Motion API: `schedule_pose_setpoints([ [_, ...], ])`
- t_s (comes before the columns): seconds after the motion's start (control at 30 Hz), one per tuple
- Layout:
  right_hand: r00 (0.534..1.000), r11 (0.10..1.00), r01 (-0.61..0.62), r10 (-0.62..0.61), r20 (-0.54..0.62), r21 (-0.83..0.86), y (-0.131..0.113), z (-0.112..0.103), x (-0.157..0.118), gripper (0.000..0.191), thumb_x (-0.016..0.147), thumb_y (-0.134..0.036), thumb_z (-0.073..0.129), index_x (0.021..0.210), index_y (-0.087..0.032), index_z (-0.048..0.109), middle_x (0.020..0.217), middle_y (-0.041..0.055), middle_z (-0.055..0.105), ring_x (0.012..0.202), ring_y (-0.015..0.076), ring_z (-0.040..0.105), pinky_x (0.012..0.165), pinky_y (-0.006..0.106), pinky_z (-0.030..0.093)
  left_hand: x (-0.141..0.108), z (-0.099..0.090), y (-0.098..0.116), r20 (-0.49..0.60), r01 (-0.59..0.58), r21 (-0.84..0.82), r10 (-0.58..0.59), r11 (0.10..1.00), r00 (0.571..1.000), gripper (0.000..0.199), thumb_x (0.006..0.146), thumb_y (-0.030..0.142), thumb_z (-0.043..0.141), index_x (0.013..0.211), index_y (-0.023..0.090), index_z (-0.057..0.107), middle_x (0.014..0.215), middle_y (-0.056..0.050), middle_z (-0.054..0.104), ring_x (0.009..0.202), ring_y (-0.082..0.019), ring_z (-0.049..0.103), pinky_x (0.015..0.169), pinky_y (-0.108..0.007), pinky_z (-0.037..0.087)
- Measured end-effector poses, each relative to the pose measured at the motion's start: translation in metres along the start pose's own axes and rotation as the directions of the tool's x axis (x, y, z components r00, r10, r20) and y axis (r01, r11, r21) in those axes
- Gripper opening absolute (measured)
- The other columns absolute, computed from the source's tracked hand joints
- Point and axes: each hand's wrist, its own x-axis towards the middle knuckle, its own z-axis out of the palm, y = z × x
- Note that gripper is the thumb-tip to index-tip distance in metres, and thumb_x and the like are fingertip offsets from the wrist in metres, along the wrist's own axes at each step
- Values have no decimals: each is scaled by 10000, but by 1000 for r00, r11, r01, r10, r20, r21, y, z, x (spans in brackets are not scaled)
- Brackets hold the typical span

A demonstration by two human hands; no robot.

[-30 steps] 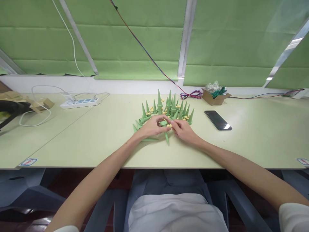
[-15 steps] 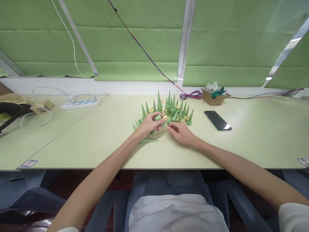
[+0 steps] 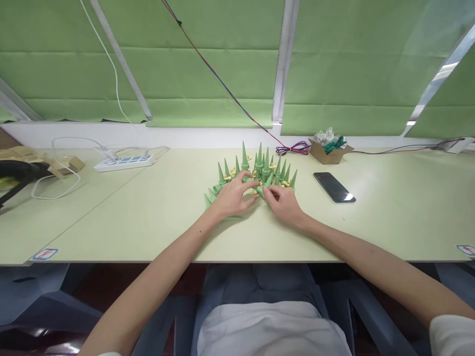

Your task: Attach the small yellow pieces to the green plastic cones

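1. Left hand: half open, fingers bent, with a gap shown between thumb and index finger; whether anything is gripped cannot be told.
2. Right hand: nearly closed, with the held spike pinched between thumb and index finger.
3. Table: pale, its far edge set against a white ledge beneath green blinds.
4. Spikes: massed just beyond both hands, so that the space there is crowded; some are partly hidden by the left hand and its wrist.
5. Flat spike: laid on the table, partly covered by the left wrist.
6. Phone: dark, laid flat to the right of the spikes, clear of the right hand.
7. Box: brown, placed behind the phone, filled with clear plastic and something green.
8. Cord: red and blue, coiled beside the box.
9. Power strip: white, placed well to the left, with plugs inserted; cardboard is piled farther left.
10. Held spike: green, tilted, positioned between the hands in front of the massed spikes; partly masked by fingers.
11. Spikes, form: green, tapered to points, many stood upright on collared bases; yellow fittings are scattered among them.
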Motion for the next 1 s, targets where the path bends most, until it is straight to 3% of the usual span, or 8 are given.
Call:
schedule_pose_setpoints([
  [0.17,1000,1000,3,-2,-15,12,0,1,0,458,963,-438,482,576,-208,396,517,-39,325,517,113,279,540,293,252,0,6,-5,-23,-24,117,27,993,999,264,975,334,514,1117,262,725,1282,-103,574,692,-132,556,641,-284,404],
  [0.3,1000,996,-16,17,-19,89,-1,0,-1,423,933,-505,557,639,-209,489,514,-48,366,505,112,305,523,285,263,1,6,-4,-44,30,132,-24,991,999,256,963,332,540,1094,243,742,1158,-114,601,686,-151,560,597,-290,375],
  [0.47,1000,993,2,-5,28,114,-1,1,-3,372,946,-511,544,728,-210,531,536,-46,424,498,112,339,522,279,281,6,-5,-14,-108,172,46,-166,984,980,233,917,341,591,973,172,739,905,-84,653,760,-196,599,694,-312,438],
  [0.63,991,994,74,-83,108,81,0,2,-3,402,984,-446,474,659,-211,461,554,-31,430,514,115,345,541,280,282,11,-30,-32,-160,411,-33,-411,911,898,253,850,389,635,715,180,683,743,-53,700,666,-190,592,686,-316,450],
  [0.7,987,994,82,-92,130,78,1,2,-3,393,984,-409,473,647,-211,436,547,-36,415,511,112,331,546,279,280,15,-38,-37,-127,445,-63,-449,893,884,225,826,358,648,702,176,695,827,-64,745,686,-191,619,711,-316,462],
  [0.77,984,993,88,-98,147,73,0,3,-2,377,980,-382,478,648,-210,432,544,-40,408,507,110,324,551,278,279,20,-42,-40,-80,424,-64,-429,903,900,208,809,331,650,686,174,708,880,-70,766,704,-195,633,719,-313,470],
  [0.87,980,994,95,-104,168,62,0,3,-3,370,981,-368,476,649,-209,436,539,-45,401,503,109,320,555,278,278,29,-41,-44,-2,381,-39,-381,924,924,177,811,315,637,785,186,756,755,-61,750,718,-222,646,700,-318,467],
  [1.0,977,994,97,-106,184,55,2,4,-3,380,987,-364,469,644,-207,428,539,-47,392,508,108,324,555,278,272,37,-29,-53,43,374,-6,-374,927,927,120,792,257,669,728,197,751,680,-57,717,731,-231,653,717,-313,477],
])
